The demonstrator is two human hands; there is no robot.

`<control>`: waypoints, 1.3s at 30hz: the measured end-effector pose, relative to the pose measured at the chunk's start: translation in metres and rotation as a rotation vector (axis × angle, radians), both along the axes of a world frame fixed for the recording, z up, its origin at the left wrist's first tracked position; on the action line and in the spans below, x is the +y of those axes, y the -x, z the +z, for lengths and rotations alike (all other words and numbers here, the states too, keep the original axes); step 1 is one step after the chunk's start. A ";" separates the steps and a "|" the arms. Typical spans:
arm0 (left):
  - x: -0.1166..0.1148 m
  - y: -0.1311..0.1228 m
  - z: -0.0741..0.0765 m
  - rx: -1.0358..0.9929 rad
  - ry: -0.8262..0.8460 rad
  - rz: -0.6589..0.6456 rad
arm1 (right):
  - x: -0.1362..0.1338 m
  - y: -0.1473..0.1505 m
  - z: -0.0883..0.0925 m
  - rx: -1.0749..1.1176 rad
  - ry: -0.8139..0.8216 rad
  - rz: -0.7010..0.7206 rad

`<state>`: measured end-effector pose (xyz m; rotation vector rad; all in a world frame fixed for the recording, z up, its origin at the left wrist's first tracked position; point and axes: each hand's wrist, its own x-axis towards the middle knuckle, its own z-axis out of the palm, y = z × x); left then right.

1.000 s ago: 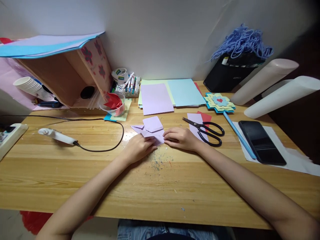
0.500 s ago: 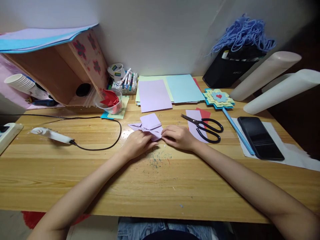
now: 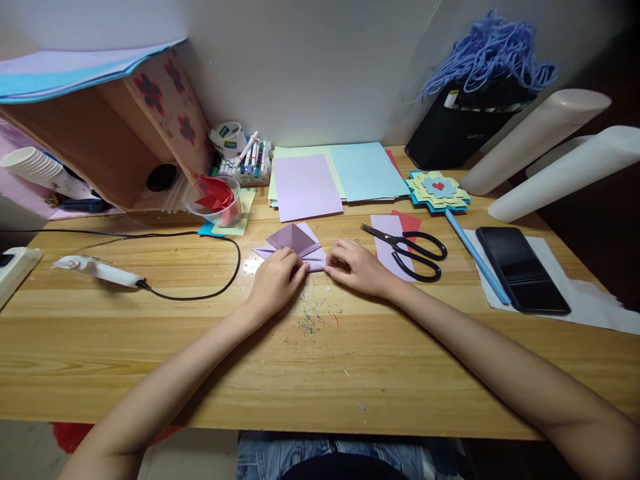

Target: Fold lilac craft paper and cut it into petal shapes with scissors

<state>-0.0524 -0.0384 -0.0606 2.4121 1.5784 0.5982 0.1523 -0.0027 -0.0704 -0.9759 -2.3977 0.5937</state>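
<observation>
A folded light purple paper [image 3: 295,243] lies on the wooden table, its top flap raised and shaded. My left hand [image 3: 277,275] is closed on its lower left part, with thumb and fingers pressed at the near fold. At the paper's right corner, my right hand [image 3: 355,265] pinches the edge between thumb and fingertips. Right of that hand, black-handled scissors [image 3: 405,247] rest across a light purple paper piece [image 3: 383,233] and a red one [image 3: 413,223].
Behind are stacked coloured sheets [image 3: 370,172] and a marker box [image 3: 253,163]. A plastic bowl with red folded paper [image 3: 217,193] and a corded white glue gun [image 3: 100,270] stand left. A phone [image 3: 523,270], blue stick [image 3: 477,257] and white rolls [image 3: 540,140] are right.
The purple paper's flap has lifted and now looks darker, and its near edge is folded up flatter. My left hand's fingers have drawn together at the fold; my right hand stays at the right corner.
</observation>
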 end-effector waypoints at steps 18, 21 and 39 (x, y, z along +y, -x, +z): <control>0.004 -0.008 -0.011 0.156 -0.132 0.080 | -0.009 0.011 -0.008 -0.116 -0.002 -0.177; 0.005 -0.008 -0.011 0.176 -0.144 0.080 | -0.009 0.011 -0.008 -0.111 -0.011 -0.176; 0.004 -0.010 0.000 0.229 -0.051 0.143 | -0.006 0.004 0.006 -0.211 0.171 -0.194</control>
